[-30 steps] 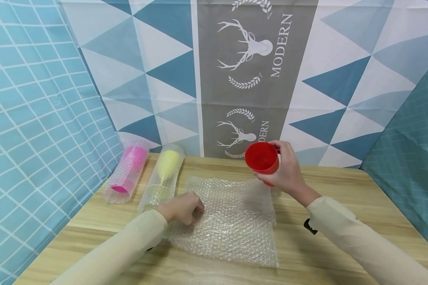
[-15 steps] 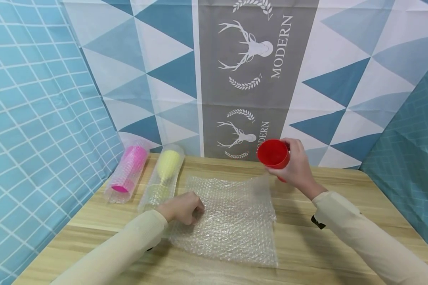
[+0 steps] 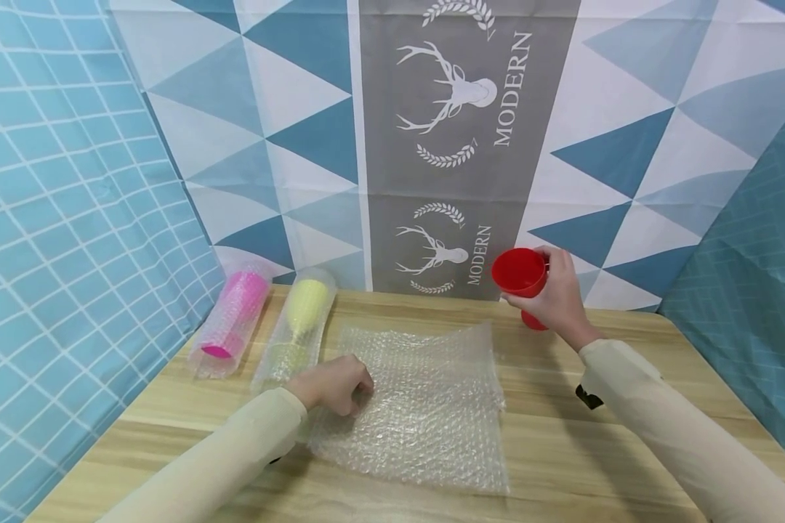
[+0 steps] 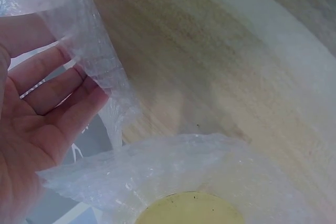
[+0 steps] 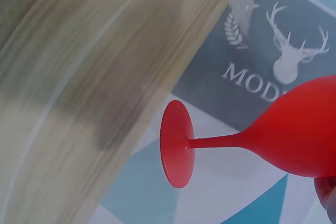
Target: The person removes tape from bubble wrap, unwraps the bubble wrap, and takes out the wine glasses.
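My right hand (image 3: 559, 298) holds a red goblet (image 3: 517, 272) by its bowl, above the back right of the table. Its mouth tilts towards the head camera. In the right wrist view the goblet's thin stem and round foot (image 5: 177, 144) stand apart from the wood. A sheet of bubble wrap (image 3: 432, 407) lies flat in the middle. At its left edge my left hand (image 3: 340, 381) grips the wrap; in the left wrist view curled fingers (image 4: 55, 87) are against the raised edge, partly behind the film.
To the left lie a yellow goblet (image 3: 306, 309) and a pink goblet (image 3: 243, 298), each rolled in bubble wrap. The wooden table (image 3: 602, 465) meets a patterned cloth (image 3: 451, 167) at the back. A blue checked cloth (image 3: 59, 218) hangs along the left side.
My right hand has carried the red goblet to the right and slightly upward, off the wrap's back right corner. The left hand and the wrap have stayed about where they were.
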### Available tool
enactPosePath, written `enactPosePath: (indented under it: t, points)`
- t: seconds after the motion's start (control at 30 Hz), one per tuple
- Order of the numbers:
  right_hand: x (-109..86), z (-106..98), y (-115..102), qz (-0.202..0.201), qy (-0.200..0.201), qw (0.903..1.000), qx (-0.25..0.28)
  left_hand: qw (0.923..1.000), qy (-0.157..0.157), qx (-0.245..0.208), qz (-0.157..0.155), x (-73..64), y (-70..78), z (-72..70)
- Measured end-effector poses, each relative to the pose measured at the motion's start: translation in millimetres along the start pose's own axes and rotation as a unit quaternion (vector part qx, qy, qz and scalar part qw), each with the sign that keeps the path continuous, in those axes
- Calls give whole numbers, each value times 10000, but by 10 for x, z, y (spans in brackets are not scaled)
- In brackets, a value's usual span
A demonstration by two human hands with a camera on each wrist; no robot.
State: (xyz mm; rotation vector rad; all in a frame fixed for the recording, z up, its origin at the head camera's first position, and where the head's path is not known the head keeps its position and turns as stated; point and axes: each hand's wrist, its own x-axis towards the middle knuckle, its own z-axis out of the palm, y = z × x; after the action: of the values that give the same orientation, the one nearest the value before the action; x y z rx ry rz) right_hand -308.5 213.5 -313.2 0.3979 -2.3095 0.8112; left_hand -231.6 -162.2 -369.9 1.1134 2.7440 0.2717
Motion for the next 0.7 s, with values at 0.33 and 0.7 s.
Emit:
enactPosePath:
  t: [0.33, 0.7]
  points:
    - [72, 39, 199, 984, 89, 9948, 242, 10000, 22, 26, 83, -51, -1, 11]
    - [130, -47, 486, 1485, 251, 9886, 46, 9997, -18, 213, 108, -1, 45, -27]
